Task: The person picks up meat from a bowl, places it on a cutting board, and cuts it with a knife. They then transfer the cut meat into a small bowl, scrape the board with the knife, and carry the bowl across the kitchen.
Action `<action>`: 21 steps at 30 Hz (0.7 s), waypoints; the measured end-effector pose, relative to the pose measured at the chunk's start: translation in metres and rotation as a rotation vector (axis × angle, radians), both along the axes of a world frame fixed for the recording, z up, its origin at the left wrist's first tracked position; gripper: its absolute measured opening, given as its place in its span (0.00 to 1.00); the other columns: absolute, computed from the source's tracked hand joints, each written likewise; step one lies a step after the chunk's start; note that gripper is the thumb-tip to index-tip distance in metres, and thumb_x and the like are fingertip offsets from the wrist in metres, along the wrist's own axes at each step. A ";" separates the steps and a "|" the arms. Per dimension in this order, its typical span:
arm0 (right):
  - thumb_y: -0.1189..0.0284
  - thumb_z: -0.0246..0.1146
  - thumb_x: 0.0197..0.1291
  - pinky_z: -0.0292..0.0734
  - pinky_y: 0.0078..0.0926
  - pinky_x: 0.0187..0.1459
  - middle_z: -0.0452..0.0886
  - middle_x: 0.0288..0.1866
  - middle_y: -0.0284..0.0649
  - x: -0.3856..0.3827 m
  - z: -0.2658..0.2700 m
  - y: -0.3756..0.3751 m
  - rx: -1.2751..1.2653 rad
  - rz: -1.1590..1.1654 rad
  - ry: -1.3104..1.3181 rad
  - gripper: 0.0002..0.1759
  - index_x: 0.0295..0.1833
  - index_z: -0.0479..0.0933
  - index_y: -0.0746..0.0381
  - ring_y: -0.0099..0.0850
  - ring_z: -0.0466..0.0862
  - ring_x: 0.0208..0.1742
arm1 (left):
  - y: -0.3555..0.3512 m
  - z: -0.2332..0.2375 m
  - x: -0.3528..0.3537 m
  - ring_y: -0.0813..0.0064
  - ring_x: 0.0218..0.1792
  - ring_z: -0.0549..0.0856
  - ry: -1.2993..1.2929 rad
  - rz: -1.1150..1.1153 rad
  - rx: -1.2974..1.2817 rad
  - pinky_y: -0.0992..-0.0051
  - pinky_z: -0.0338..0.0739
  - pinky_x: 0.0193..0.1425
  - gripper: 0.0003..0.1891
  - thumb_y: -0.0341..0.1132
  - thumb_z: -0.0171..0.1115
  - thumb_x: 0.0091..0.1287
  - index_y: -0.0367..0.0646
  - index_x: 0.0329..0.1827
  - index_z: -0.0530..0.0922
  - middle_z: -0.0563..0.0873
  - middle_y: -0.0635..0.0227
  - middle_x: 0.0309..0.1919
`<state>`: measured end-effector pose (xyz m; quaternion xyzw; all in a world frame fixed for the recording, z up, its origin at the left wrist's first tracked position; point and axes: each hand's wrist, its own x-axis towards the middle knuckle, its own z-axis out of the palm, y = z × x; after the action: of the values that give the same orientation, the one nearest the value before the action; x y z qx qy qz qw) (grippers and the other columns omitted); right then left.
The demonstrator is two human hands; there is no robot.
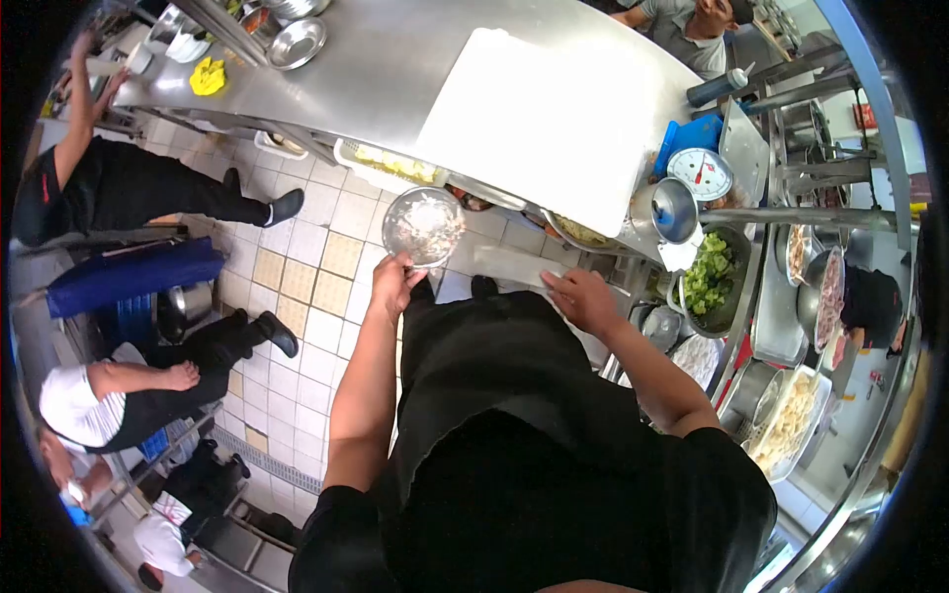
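My left hand (393, 285) grips the rim of a round metal bowl (392, 243), held out over the tiled floor. Inside the bowl are finely chopped white and pinkish-orange bits (431, 219). On the other side, my right hand (585, 299) is closed around the end of a broad, flat, greyish cleaver (509, 265), its blade pointing left toward the bowl. The blade is blurred, and its handle is hidden in my fingers. Beyond both hands is a large white cutting board (539, 124) on the steel counter (395, 74).
A dial scale (700, 174) and a metal pot (671, 210) stand right of the board. Further right are a colander of chopped greens (710, 272) and a tub of pale pieces (788, 425). Co-workers stand at left; another person (692, 35) is across the counter.
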<state>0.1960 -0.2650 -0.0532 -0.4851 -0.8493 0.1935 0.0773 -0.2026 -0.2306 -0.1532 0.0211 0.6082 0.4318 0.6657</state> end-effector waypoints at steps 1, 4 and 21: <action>0.63 0.67 0.69 0.79 0.44 0.44 0.81 0.40 0.42 0.010 0.002 -0.001 0.002 -0.086 0.094 0.24 0.70 0.80 0.40 0.45 0.83 0.39 | -0.011 -0.001 0.001 0.68 0.41 0.86 -0.009 0.043 0.017 0.66 0.90 0.50 0.11 0.27 0.59 0.68 0.37 0.53 0.78 0.85 0.61 0.45; 0.66 0.67 0.70 0.79 0.46 0.46 0.83 0.43 0.44 0.021 0.017 0.018 0.031 -0.222 0.238 0.22 0.69 0.81 0.47 0.48 0.84 0.42 | -0.045 0.002 0.003 0.68 0.41 0.87 -0.019 0.148 0.047 0.64 0.89 0.51 0.11 0.28 0.59 0.70 0.38 0.53 0.78 0.86 0.63 0.44; 0.69 0.63 0.68 0.77 0.51 0.60 0.82 0.58 0.58 0.047 -0.047 0.141 0.164 -0.653 -0.071 0.23 0.68 0.78 0.55 0.55 0.81 0.60 | -0.282 0.031 -0.040 0.76 0.32 0.84 0.019 0.719 0.110 0.70 0.90 0.44 0.06 0.25 0.60 0.65 0.45 0.43 0.77 0.83 0.72 0.34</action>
<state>0.2428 -0.1239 -0.1006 -0.7300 -0.6641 0.0725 0.1444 -0.2431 -0.5130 -0.1226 -0.1543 0.5587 0.6703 0.4634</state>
